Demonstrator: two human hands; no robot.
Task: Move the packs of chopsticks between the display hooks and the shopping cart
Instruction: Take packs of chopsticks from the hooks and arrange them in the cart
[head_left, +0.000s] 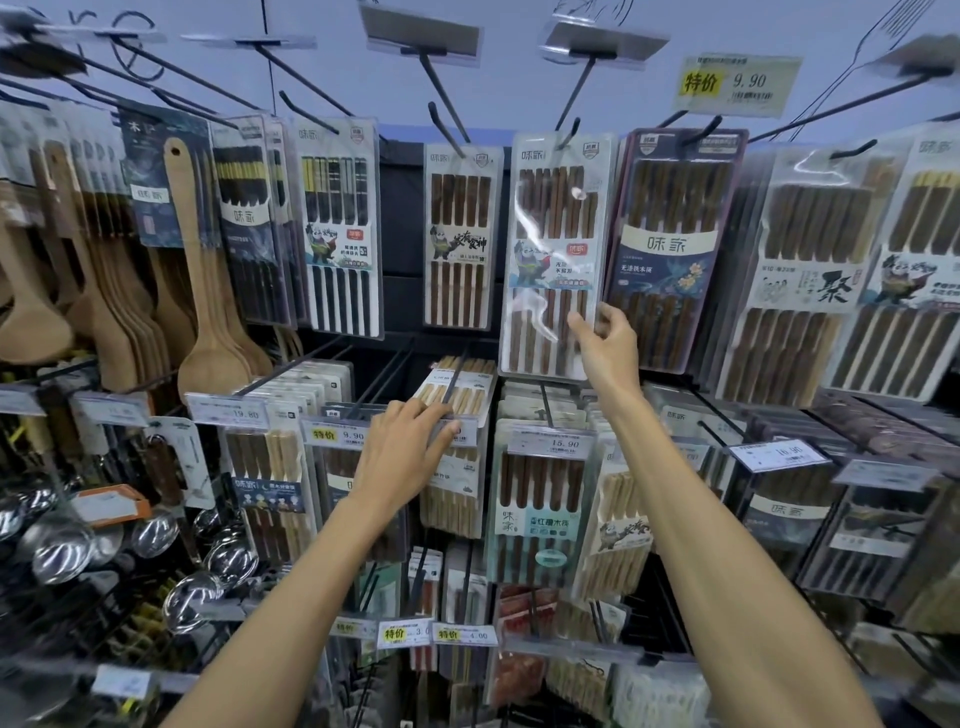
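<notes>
A pale lilac wall panel (311, 78) with thin black line drawings of cutlery (901, 18) tops the dark-backed shop display rack (402, 218). Pale wooden spatulas (202, 291) hang at the left above shiny steel ladles (57, 545). The light is even and soft.

Crowded hook wall, one dark gap in the upper row

Between the five-pair pack (340, 228) and the narrow panda pack (460, 236) the dark back panel (402, 234) shows, room for a hand to pass. Elsewhere packs hang edge to edge: the wide panda pack (550, 260) sits just beside the navy pack (675, 249). Black hook rods (448, 104) and their price-tag holders (421, 34) jut forward overhead; lower rods (382, 374) cross just under the gap.
</notes>
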